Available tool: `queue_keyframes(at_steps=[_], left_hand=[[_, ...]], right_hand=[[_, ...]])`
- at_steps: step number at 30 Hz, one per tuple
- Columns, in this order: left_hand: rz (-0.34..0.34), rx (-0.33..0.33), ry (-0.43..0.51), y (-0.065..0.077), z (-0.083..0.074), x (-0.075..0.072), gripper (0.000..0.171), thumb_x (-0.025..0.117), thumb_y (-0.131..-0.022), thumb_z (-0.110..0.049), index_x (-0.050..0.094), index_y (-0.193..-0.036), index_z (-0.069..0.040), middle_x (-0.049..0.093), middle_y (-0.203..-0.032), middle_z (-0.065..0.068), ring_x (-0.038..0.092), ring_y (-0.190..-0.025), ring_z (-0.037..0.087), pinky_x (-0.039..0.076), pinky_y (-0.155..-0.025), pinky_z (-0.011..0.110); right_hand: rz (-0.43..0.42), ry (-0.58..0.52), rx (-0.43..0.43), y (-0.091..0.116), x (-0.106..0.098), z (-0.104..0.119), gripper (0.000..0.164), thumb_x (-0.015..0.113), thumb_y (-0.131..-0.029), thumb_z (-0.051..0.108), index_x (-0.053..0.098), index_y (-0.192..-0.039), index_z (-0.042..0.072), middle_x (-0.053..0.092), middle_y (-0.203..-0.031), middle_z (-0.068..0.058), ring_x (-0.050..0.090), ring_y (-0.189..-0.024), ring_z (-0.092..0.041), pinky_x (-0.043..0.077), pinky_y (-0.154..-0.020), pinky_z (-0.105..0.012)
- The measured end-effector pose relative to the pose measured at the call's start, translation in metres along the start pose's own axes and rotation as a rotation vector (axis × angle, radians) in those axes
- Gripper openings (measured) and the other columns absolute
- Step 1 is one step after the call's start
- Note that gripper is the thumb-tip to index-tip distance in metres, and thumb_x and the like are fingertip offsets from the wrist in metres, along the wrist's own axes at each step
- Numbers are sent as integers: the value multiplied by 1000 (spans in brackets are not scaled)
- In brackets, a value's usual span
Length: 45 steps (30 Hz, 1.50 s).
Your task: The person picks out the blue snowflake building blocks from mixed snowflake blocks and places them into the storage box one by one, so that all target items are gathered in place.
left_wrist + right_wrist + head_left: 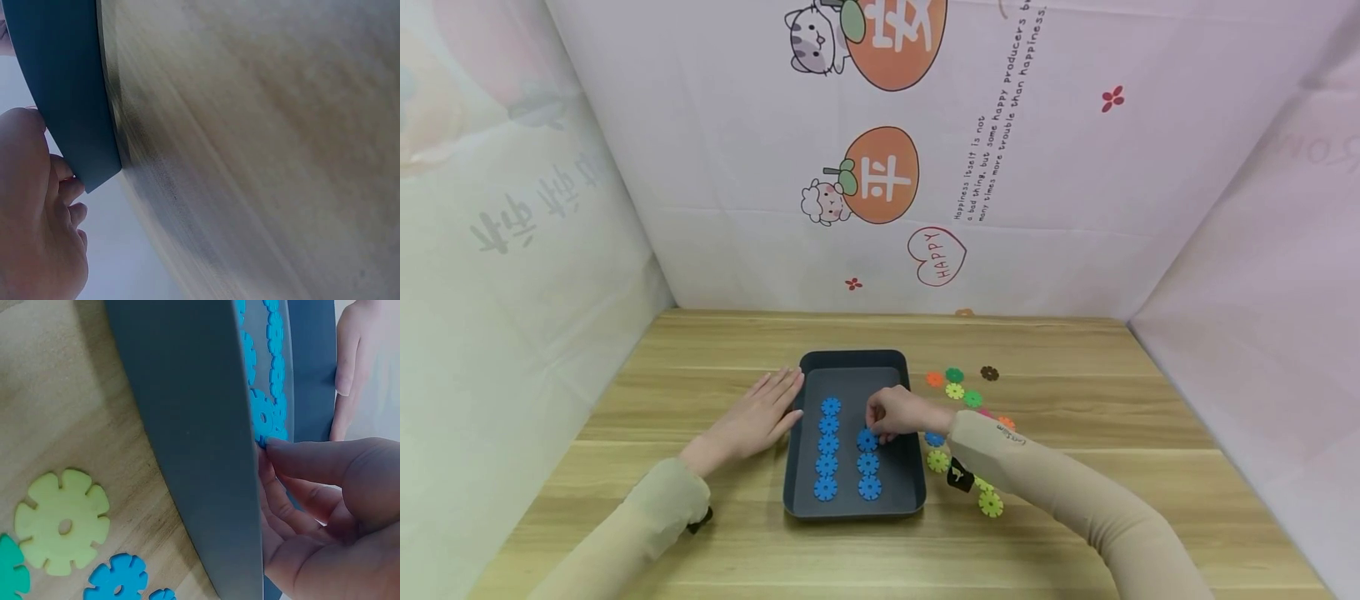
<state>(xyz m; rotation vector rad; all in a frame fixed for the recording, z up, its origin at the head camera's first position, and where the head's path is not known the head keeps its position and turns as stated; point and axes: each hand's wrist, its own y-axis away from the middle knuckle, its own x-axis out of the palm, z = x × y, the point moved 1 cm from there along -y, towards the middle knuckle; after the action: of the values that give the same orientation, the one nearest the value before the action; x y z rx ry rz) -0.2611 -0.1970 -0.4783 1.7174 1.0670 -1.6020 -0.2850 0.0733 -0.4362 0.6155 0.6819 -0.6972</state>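
Observation:
A dark grey tray (pixel 853 510) holds two columns of blue notched plastic discs, several in the left one and three in the right. With thumb and fingers my right hand (pixel 898 412) pinches the edge of the top blue disc (pixel 867 440) of the right column. The right wrist view shows the thumb (pixel 312 459) right at that disc (pixel 262 412), low inside the tray wall. My left hand (pixel 763 417) lies with fingers extended along the tray's left rim, fingertips at its upper left side. The left wrist view shows it beside the tray's outer wall (pixel 69 87).
Loose discs lie on the wooden table right of the tray, among them a yellow one (pixel 937 461), a brown one (pixel 989 373), green ones and a blue one (pixel 934 438). My right forearm covers part of them. White printed cloth (pixel 1037 267) hangs behind the table.

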Motion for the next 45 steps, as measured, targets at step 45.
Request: queue_keyframes(at_steps=[45], left_hand=[[-12,6,-18,1,-2,0,64,44,-106,-37,28,-155,0,27,-163,17,23,-153,35,22,-124,54]], right_hand=[[-123,116,34,63,-33,-63,5,69,-86,3,67,-90,4,69,-82,-2,56,-68,-8,48,-63,-21]])
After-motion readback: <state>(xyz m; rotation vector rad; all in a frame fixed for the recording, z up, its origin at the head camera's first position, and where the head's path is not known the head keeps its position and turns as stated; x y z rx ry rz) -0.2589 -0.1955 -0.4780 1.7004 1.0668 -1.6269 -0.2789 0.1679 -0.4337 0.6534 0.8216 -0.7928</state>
